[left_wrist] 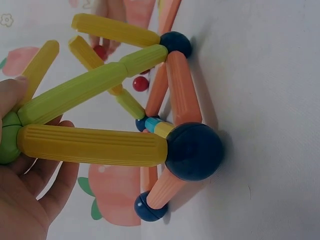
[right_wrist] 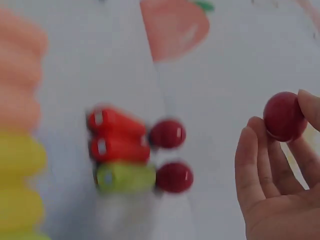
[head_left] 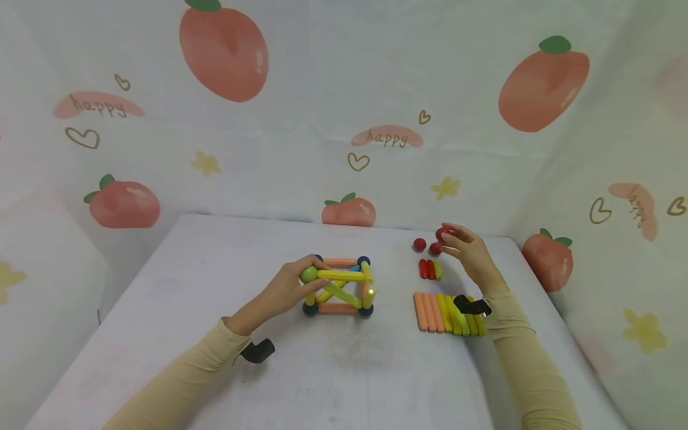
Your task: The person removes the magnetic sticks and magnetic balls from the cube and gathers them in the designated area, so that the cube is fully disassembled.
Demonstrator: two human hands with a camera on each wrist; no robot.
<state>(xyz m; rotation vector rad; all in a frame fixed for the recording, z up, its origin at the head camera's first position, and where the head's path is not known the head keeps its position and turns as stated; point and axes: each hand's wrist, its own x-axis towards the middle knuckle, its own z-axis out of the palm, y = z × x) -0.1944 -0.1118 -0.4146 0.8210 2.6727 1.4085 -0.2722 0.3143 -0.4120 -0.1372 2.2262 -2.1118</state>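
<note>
My left hand [head_left: 286,285] grips the green ball [head_left: 309,275] at an upper corner of a frame built from rods and balls. In the left wrist view, a yellow rod [left_wrist: 95,145] and a light green rod [left_wrist: 75,92] run from that ball down to dark blue balls [left_wrist: 195,151] on the table. Orange rods [left_wrist: 184,87] link the blue balls along the base. At the back right, my right hand [head_left: 473,258] pinches a red ball [right_wrist: 285,117] between thumb and fingers, raised above the table.
Two more red balls [head_left: 419,244] lie at the table's back right, beside short red rods [head_left: 423,269] and a short green rod [head_left: 438,270]. Nearer stands a row of long orange rods [head_left: 424,312] and yellow-green rods [head_left: 457,322]. A fruit-printed cloth [head_left: 301,179] hangs behind.
</note>
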